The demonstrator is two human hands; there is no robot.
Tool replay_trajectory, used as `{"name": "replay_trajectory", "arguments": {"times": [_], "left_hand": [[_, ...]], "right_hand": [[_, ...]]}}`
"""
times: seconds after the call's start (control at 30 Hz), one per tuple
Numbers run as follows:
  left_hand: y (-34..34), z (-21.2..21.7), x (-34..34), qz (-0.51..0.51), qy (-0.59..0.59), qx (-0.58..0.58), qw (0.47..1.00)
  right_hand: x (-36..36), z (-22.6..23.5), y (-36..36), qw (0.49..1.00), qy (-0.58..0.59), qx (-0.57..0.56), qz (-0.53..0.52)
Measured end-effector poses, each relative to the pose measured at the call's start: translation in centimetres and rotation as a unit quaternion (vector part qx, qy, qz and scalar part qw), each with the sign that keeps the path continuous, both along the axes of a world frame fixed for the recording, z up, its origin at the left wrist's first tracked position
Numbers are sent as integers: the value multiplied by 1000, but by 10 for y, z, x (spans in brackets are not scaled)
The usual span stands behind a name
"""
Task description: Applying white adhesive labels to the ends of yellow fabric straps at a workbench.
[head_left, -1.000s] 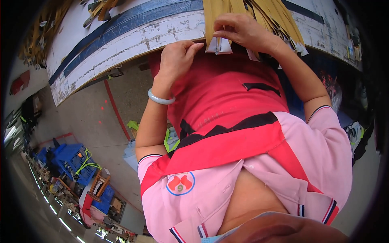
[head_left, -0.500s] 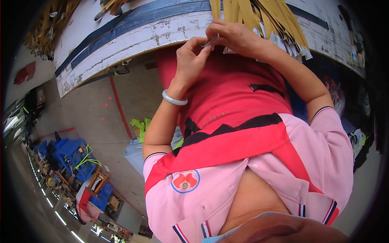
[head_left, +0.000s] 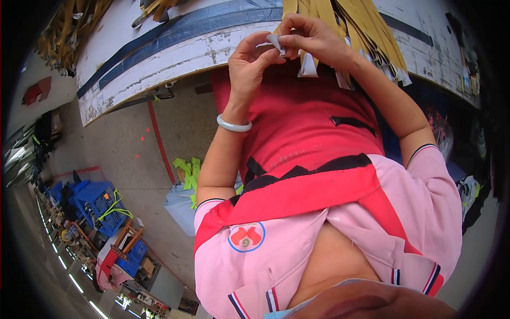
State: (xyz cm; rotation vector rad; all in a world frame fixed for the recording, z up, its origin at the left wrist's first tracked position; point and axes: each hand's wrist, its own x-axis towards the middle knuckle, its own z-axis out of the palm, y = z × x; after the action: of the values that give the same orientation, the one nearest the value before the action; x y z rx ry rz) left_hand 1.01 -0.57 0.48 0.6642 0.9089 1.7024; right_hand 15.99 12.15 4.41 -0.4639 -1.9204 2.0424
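Since a second ago, the left hand [head_left: 247,66] has come in to meet the right hand [head_left: 319,45] at a white strip end [head_left: 275,41]. Leftward, the worn white tabletop [head_left: 207,56] offers that hand room to swing out along its front edge. The left thumb and fingers appear to pinch the end, held near that edge; the right thumb and forefinger close on it too. The step looks like working this end by fingertip; the next move calls for a steady, fine pinch. Rightward, yellow strips [head_left: 366,32] crowd the right hand.
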Motion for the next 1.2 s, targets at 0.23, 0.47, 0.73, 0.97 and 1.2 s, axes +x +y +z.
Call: {"name": "replay_trajectory", "arguments": {"times": [0.23,0.47,0.73,0.97,1.2], "left_hand": [[1,-4,3,48,57,27,997],[-1,-7,-5,-16,25,-14,999],[8,-7,-19,-88,76,8,993],[12,7,-9,-21,91,-6,996],[10,-5,11,178,433,3,884]], "right_hand": [[0,-5,-1,1000,-2,-3,-28],[2,-6,-2,999,-24,-9,-26],[5,7,28,982,-100,-4,162],[-1,12,21,988,-119,93,43],[-11,-7,5,905,-14,392,-164]]}}
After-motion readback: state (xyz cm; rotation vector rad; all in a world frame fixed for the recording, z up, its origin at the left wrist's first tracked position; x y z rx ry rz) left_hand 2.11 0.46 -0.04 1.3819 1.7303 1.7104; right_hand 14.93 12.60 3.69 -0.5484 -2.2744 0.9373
